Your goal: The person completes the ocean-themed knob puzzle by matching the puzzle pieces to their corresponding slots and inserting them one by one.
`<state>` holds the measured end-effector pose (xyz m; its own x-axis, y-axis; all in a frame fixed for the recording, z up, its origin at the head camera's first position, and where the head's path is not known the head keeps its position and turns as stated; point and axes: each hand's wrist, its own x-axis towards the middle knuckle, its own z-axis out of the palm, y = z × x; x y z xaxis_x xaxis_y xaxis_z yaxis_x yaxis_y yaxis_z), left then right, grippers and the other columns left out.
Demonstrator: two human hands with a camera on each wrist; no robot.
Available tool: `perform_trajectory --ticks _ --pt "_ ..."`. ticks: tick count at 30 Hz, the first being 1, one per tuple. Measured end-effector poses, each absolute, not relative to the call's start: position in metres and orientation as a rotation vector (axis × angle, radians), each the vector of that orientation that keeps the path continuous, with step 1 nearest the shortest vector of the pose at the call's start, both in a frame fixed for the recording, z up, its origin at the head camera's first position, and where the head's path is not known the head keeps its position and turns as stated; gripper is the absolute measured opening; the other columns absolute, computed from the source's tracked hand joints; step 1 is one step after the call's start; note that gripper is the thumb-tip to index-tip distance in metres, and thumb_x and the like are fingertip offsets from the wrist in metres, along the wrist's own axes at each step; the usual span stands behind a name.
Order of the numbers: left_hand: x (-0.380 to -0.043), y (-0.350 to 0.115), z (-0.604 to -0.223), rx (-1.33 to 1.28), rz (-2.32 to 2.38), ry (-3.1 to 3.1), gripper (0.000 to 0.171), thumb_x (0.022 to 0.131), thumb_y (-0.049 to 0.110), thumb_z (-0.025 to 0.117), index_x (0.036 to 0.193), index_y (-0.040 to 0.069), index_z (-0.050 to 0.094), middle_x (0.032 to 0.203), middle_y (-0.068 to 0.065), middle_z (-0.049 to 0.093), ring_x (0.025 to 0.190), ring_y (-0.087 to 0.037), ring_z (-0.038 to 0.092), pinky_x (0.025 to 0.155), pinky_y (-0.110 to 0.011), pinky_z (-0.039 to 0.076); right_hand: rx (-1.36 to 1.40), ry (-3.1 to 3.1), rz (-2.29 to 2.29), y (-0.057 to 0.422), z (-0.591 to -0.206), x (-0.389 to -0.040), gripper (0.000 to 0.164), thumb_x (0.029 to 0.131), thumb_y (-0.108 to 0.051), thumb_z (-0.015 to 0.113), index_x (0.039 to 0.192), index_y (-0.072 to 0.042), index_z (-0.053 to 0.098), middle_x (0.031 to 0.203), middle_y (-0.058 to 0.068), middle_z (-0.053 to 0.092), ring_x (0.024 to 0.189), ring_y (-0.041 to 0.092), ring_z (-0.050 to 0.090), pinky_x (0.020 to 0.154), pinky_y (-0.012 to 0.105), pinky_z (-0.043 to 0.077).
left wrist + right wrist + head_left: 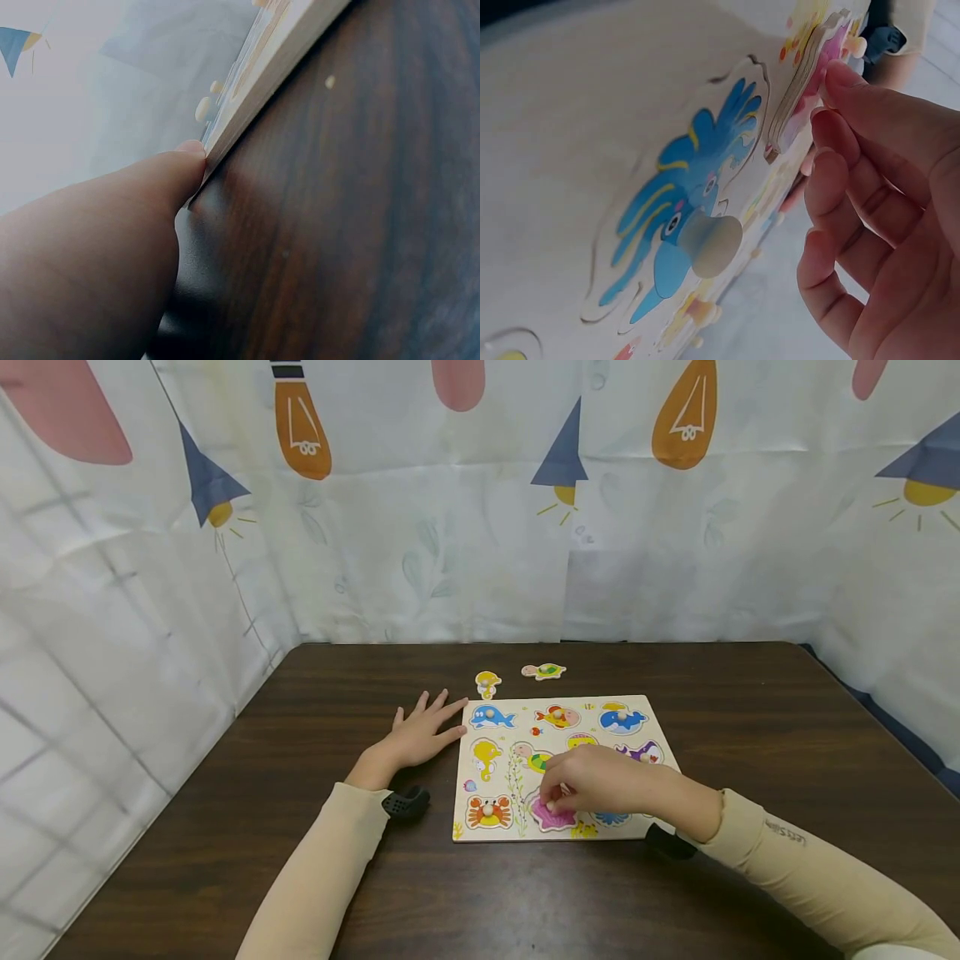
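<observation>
A wooden sea-animal puzzle board (462,777) lies flat on the table. My left hand (417,737) rests at its left edge, fingers spread and straight. In the left wrist view the thumb (176,169) touches the board's side. Over the board's lower middle, my right hand (600,778) pinches a pink wavy-edged puzzle piece (553,817) between thumb and fingers. The right wrist view has this piece (810,90) standing slightly proud of the board. Beside it sits a blue octopus-like piece (682,195) with a round knob. My right hand hides part of the board's middle.
Beyond the board's far edge lie a loose seahorse piece (487,684) and a loose turtle piece (544,671). Crab (489,812), dolphin (491,717), fish (558,717) and whale (622,720) pieces sit in the board. Dark wooden tabletop (300,827) surrounds it; a printed curtain (480,527) hangs behind.
</observation>
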<state>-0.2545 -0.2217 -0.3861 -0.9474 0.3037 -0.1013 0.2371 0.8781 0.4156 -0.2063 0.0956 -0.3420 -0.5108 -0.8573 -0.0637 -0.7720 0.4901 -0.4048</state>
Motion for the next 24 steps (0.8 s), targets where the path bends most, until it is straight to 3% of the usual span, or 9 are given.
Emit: perform_trajectory --ticks 24 --pt "-0.2545 -0.2216 -0.3861 0.413 0.596 2.886 0.067 0.107 0.053 0.046 0.165 0.026 0.027 0.171 -0.014 0.010 0.155 -0.044 -0.002 0.113 -0.074 -0.004 -1.423 2.540 -0.422 0.0890 -0.3468 -0.2099 0.010 0.088 -0.018 0.083 0.098 -0.016 0.082 0.084 -0.015 0.065 0.074 0.001 0.054 0.071 0.022 0.050"
